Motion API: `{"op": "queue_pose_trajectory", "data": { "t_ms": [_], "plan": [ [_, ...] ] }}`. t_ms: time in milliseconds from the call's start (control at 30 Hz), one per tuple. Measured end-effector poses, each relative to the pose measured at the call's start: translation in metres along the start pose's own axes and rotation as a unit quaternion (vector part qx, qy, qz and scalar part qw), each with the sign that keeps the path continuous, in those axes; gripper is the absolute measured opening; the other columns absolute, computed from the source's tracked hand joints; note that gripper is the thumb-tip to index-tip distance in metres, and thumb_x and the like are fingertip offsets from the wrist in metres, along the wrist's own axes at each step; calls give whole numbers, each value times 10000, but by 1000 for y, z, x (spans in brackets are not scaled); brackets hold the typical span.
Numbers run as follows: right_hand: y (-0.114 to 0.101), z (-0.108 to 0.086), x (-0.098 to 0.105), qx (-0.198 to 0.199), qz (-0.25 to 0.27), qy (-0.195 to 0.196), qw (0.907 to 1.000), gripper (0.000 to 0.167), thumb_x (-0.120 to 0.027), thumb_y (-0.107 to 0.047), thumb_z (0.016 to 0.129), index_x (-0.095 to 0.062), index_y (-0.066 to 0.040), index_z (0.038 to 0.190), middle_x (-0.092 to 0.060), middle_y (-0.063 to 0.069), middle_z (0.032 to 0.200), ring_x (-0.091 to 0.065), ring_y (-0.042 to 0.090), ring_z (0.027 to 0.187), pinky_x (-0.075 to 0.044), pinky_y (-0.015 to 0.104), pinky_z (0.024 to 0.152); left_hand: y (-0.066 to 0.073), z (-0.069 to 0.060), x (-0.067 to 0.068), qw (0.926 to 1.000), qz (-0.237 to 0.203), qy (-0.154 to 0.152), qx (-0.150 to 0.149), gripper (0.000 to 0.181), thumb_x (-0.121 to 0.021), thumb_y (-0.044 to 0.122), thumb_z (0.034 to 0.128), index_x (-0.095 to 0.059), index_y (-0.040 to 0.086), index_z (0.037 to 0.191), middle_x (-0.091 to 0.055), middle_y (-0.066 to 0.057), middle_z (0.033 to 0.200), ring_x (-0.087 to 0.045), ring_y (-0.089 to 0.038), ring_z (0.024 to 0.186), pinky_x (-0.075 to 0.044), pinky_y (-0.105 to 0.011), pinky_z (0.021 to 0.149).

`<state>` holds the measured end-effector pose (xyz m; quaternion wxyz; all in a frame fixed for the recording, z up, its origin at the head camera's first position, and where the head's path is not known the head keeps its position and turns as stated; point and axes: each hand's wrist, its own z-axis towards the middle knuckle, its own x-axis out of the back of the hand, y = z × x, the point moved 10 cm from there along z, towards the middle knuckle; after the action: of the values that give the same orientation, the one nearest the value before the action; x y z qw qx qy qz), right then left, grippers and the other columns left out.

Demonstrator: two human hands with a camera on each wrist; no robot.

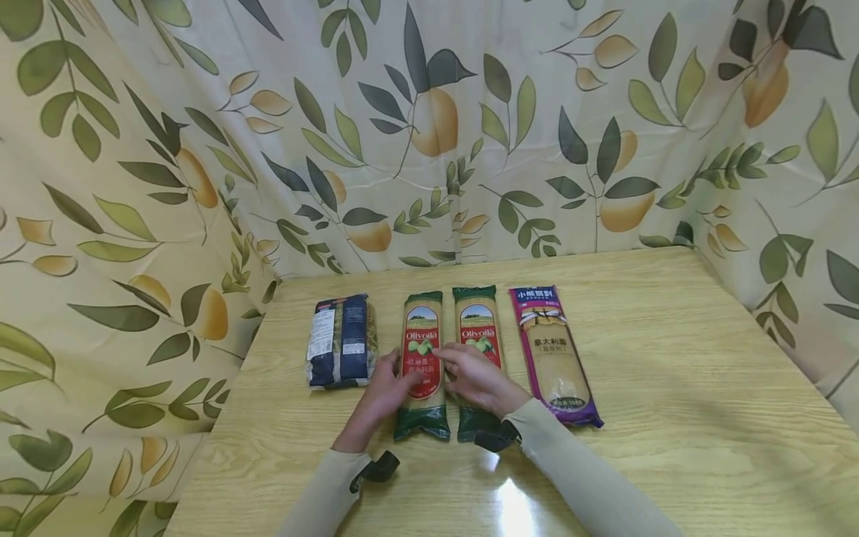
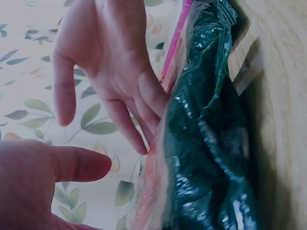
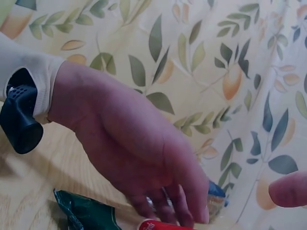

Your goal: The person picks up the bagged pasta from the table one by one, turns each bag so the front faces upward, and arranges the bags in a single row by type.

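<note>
Two long spaghetti packets with green ends and red labels lie side by side, the left packet (image 1: 423,414) and the right packet (image 1: 475,298). My left hand (image 1: 385,388) is at the left packet's left edge, its thumb over the label; the fingertips are partly hidden. My right hand (image 1: 483,380) reaches across the right packet, its fingertips at the left packet's right edge. In the left wrist view, the right hand (image 2: 110,62) has loosely extended fingers beside the green wrapper (image 2: 206,139). The right wrist view shows the left hand (image 3: 139,134) with fingers pointing down by the packet.
A dark blue pasta bag (image 1: 352,339) with white labels lies to the left. To the right, a purple-edged pasta packet (image 1: 560,358) lies slightly slanted. All rest on a wooden table (image 1: 671,358), with a leaf-and-fruit patterned curtain (image 1: 470,194) behind and at the sides.
</note>
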<state>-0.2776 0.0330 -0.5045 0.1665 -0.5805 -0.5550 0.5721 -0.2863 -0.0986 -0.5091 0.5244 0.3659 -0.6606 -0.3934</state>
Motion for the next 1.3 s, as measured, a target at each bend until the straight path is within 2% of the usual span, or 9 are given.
{"op": "queue_pose_trajectory", "data": {
  "t_ms": [100, 233, 367, 567, 833, 1033, 1200, 1300],
  "plan": [
    [0, 0, 0, 14, -69, 12, 10000, 650, -427, -108, 1077, -84, 148, 1567, 42, 274, 1713, 120, 447, 1594, -1, 711, 1245, -2, -3, 7, 9997, 114, 117, 195, 718, -653, 255, 972, -366, -42, 1559, -401, -302, 1508, -471, -466, 1362, -452, -613, 1107],
    [-5, -1, 2, 123, -231, 123, 9996, 681, -437, -110, 1074, -57, 146, 1577, 2, 283, 1711, 70, 436, 1604, 25, 600, 1297, 1, -5, 15, 9998, 78, 115, 144, 709, -639, 272, 986, -362, -15, 1572, -340, -290, 1599, -373, -499, 1462, -386, -651, 1163],
    [-15, -4, 3, 313, -466, 214, 9982, 731, -452, -118, 1071, -4, 120, 1598, 4, 292, 1713, 35, 450, 1603, 7, 549, 1314, 8, -6, 24, 9998, 3, 111, -155, 614, -621, 232, 1010, -429, -20, 1536, -412, -265, 1586, -396, -482, 1463, -355, -621, 1202],
    [-36, -11, 6, 565, -743, 358, 9950, 639, -444, -125, 1083, -136, 66, 1609, -123, 259, 1711, -120, 429, 1599, -121, 523, 1324, 14, -9, 43, 9991, -215, 129, -339, 493, -592, 204, 1040, -513, 23, 1492, -505, -223, 1538, -470, -416, 1437, -391, -575, 1197],
    [-71, -26, 5, 1192, -854, 505, 9879, 564, -447, -99, 1074, -241, 34, 1582, -306, 232, 1630, -253, 392, 1555, -188, 517, 1316, 31, -12, 82, 9964, -483, 470, -514, 389, -580, 190, 1050, -589, 70, 1420, -606, -181, 1448, -550, -329, 1379, -443, -510, 1169],
    [-89, -28, -7, 1511, -986, 374, 9829, 542, -451, -88, 1074, -281, 28, 1576, -350, 210, 1587, -318, 350, 1525, -229, 513, 1304, 43, -17, 114, 9918, -797, 695, -716, 376, -557, 129, 1058, -575, 5, 1412, -584, -238, 1445, -555, -314, 1357, -428, -453, 1182],
    [-99, -26, -22, 1546, -1155, 429, 9803, 518, -502, -143, 1076, -358, -23, 1558, -400, 182, 1587, -366, 316, 1521, -278, 498, 1289, 41, -20, 137, 9879, -1040, 956, -647, 366, -547, 125, 1064, -574, 0, 1406, -564, -220, 1463, -589, -140, 1269, -403, -413, 1193],
    [-105, -21, -34, 1590, -1204, 386, 9791, 516, -522, -156, 1071, -379, -36, 1553, -405, 175, 1596, -367, 307, 1524, -285, 497, 1287, 39, -20, 148, 9845, -1229, 1093, -604, 364, -533, 119, 1068, -560, -12, 1406, -544, -181, 1480, -584, -88, 1219, -401, -395, 1194]
  ]
}}
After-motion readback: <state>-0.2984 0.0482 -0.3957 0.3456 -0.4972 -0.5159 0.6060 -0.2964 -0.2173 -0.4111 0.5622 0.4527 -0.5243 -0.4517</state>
